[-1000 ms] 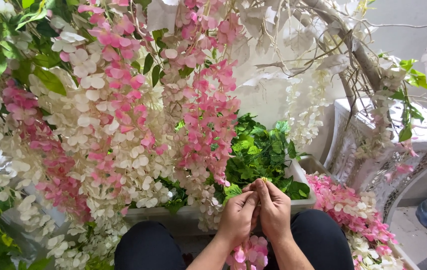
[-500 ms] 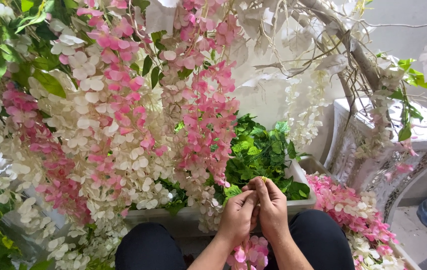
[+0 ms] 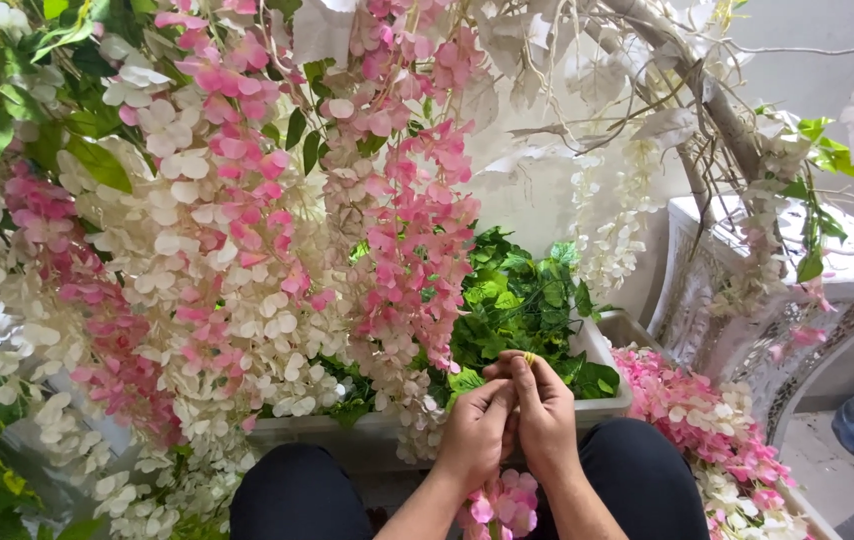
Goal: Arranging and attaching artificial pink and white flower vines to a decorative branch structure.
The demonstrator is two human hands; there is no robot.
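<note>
Both hands together at 6 o'clock, low centre, above the lap. Left hand [image 3: 474,435] and right hand [image 3: 547,420] are pressed side by side, fingers curled inward, fingertips meeting at the top. A small yellow band [image 3: 529,357] sits at the right fingertips, pinched there; can't tell whether the left grip also has it or is just closed against the right. A pink flower cluster [image 3: 500,503] hangs just below the wrists, between the knees; its stem is hidden behind the hands, so contact can't be confirmed.

Cluster: pink petals with paler ones mixed in, bunched, artificial look.

Containers: a long pale planter trough [image 3: 609,345] runs from 8 to 3 o'clock just beyond the hands, filled with green leafy foliage [image 3: 522,295]. A second heap of pink blossoms [image 3: 692,410] lies at 4 o'clock, touching the trough's right end; can't tell what holds it.

Edges and room: hanging pink and white wisteria strands [image 3: 237,240] fill 9 to 12 o'clock and drape over the trough's left half. Bare pale branches [image 3: 707,110] cross at 1 o'clock. An ornate white pedestal [image 3: 737,300] stands at 3 o'clock. The only open gap is the pale wall patch at 12 to 1 o'clock above the foliage. Dark trouser knees [image 3: 297,495] flank the hands.
</note>
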